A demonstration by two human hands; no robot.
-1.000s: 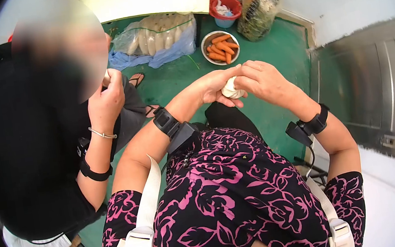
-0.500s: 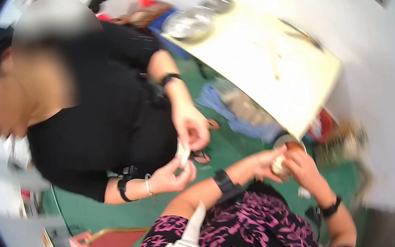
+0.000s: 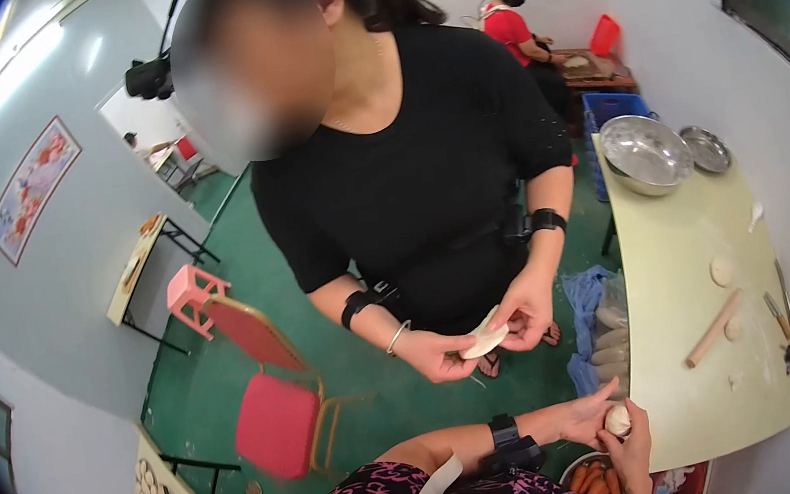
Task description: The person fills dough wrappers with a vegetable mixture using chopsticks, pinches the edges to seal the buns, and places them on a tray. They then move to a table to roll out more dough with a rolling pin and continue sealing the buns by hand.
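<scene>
A small, pale, rounded piece of dough (image 3: 618, 421) sits between my two hands at the lower right, near the table's corner. My left hand (image 3: 583, 418) cups it from the left, with a finger pointing up beside it. My right hand (image 3: 631, 443) closes round it from the right and below. The underside of the dough is hidden by my fingers. Facing me, a person in black pinches a flat oval dough wrapper (image 3: 484, 333) with both hands.
On the pale table (image 3: 662, 311) lie a rolling pin (image 3: 714, 328), dough pieces and metal bowls (image 3: 647, 154). Below my hands, a bowl holds carrots (image 3: 595, 484). A red chair (image 3: 278, 420) stands left. Another table (image 3: 145, 444) bears round dough pieces. Someone in red works far back.
My view has swung up and to the left, showing more of the room. The dough stays between my hands. The other person still holds the wrapper.
</scene>
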